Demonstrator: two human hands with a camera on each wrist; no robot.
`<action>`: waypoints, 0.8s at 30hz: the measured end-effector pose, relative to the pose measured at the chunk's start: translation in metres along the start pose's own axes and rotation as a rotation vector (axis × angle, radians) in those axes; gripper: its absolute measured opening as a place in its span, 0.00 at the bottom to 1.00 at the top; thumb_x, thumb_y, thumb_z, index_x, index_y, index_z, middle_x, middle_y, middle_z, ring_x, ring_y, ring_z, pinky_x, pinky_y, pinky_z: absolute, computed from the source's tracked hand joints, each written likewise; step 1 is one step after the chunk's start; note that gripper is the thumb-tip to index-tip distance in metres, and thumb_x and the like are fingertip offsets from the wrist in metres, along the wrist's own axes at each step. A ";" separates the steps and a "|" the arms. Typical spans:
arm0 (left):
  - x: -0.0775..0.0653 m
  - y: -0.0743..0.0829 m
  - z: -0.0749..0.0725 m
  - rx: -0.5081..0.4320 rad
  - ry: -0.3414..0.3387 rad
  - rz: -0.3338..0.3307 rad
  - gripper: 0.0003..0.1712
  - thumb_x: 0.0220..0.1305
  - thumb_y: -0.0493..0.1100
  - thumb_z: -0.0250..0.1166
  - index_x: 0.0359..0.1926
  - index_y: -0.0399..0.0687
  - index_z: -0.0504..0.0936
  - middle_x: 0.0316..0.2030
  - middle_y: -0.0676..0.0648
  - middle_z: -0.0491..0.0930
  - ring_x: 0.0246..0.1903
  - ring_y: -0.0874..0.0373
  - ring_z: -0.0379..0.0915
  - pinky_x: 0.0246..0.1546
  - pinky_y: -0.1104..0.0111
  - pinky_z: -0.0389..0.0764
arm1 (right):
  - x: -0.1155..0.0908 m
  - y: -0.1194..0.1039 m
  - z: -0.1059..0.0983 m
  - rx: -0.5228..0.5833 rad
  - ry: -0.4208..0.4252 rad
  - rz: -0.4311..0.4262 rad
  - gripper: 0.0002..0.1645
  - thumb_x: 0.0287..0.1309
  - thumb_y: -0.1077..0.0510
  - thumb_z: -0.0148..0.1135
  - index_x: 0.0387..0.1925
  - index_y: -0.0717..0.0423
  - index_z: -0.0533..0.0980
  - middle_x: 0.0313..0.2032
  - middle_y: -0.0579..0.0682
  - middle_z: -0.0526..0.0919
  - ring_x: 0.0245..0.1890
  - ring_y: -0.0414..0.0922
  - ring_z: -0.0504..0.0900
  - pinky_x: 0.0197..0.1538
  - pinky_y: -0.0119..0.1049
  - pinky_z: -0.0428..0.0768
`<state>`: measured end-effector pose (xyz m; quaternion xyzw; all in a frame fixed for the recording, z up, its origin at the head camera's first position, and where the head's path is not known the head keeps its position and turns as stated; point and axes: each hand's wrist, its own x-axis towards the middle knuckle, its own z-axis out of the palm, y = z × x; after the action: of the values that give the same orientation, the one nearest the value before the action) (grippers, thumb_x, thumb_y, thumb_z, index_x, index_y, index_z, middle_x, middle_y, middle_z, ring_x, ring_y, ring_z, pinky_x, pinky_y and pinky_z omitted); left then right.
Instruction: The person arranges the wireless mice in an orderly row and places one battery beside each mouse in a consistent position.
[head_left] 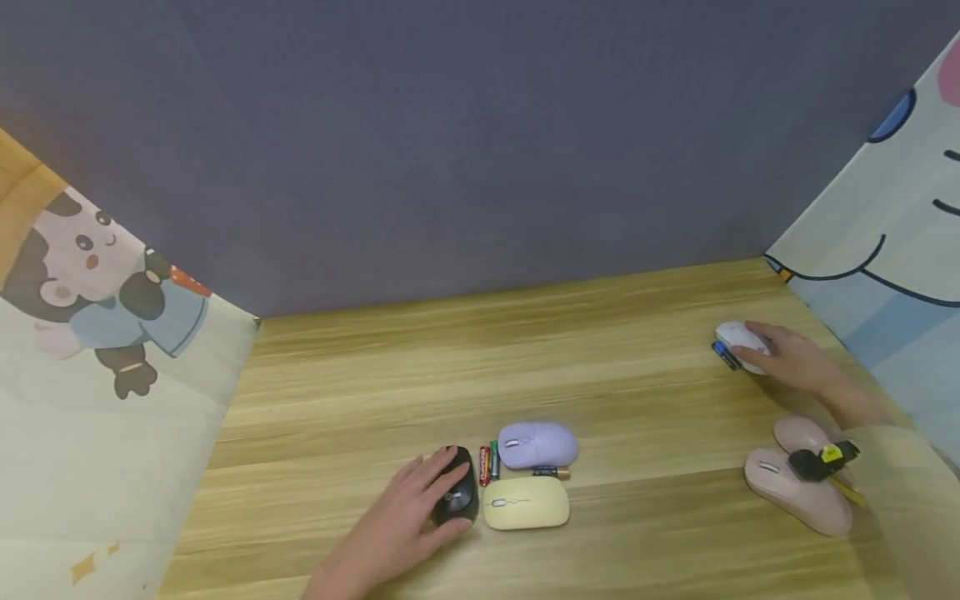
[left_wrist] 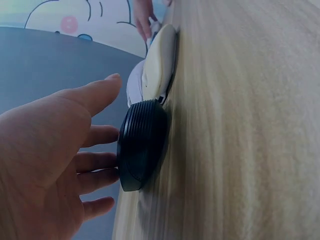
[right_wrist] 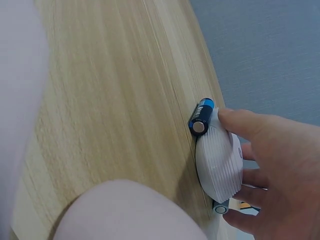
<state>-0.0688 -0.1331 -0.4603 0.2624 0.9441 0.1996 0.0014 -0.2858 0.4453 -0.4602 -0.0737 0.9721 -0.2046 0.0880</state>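
My left hand [head_left: 401,517] rests on a black computer mouse [head_left: 459,492], its fingers stretched over the top. In the left wrist view the thumb stands apart from the black mouse [left_wrist: 142,145]. At the far right my right hand [head_left: 798,358] holds a white mouse [head_left: 731,335] on the table, with thumb and fingers about its opposite sides. Blue-and-black batteries [head_left: 725,356] lie beside its left edge. In the right wrist view another battery [right_wrist: 220,206] shows at the mouse's other side, by the little finger.
Right of the black mouse lie a purple mouse [head_left: 537,444], a yellow mouse [head_left: 527,503], a red battery [head_left: 484,465], a green one [head_left: 494,460] and a black-and-copper one [head_left: 551,472]. Two pink mice [head_left: 798,492] and a black-and-yellow object [head_left: 821,461] sit near the right sleeve.
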 end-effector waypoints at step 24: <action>-0.018 -0.008 -0.005 -0.033 -0.045 0.002 0.34 0.72 0.61 0.63 0.69 0.47 0.76 0.73 0.41 0.68 0.70 0.44 0.70 0.65 0.50 0.78 | -0.037 -0.019 0.017 -0.050 0.158 0.050 0.43 0.71 0.47 0.63 0.65 0.81 0.63 0.61 0.86 0.60 0.60 0.80 0.60 0.59 0.79 0.66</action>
<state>-0.0576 -0.1498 -0.4604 0.2674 0.9402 0.2091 0.0267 -0.2440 0.4285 -0.4627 -0.0353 0.9823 -0.1834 0.0144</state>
